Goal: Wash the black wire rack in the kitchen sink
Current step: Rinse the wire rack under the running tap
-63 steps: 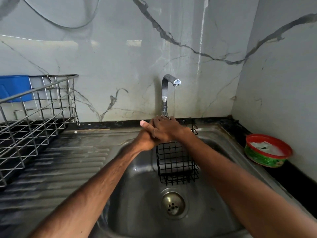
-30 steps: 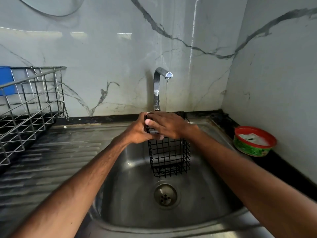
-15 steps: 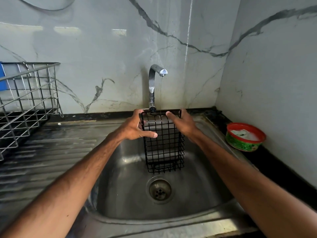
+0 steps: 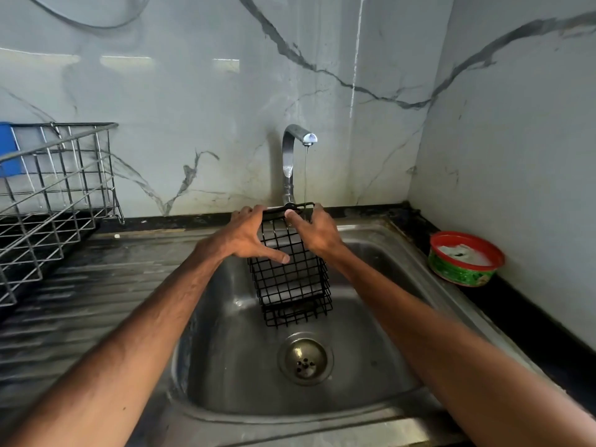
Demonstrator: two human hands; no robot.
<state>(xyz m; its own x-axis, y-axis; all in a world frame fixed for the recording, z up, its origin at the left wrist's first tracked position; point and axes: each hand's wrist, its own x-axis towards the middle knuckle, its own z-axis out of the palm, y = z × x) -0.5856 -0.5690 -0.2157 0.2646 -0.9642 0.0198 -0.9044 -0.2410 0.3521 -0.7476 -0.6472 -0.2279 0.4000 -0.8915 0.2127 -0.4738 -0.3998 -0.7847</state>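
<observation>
Black wire rack (image 4: 290, 279) held upright over the sink (image 4: 225, 366), thin stream falling from the tap (image 4: 292, 162). Our left hand (image 4: 245, 240) and right hand (image 4: 319, 233) both clamp its top rim, fingers curled round the wire.

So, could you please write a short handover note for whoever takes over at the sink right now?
Left hand: grips the rack by its top left edge, thumb across the front.
Right hand: grips the top right edge.
The rack stands upright in the sink, its top under a thin stream from the tap.
Done: rack in the sink, water running.
Left: probably wet and scrub the lower part, rinse, shut the tap.
</observation>
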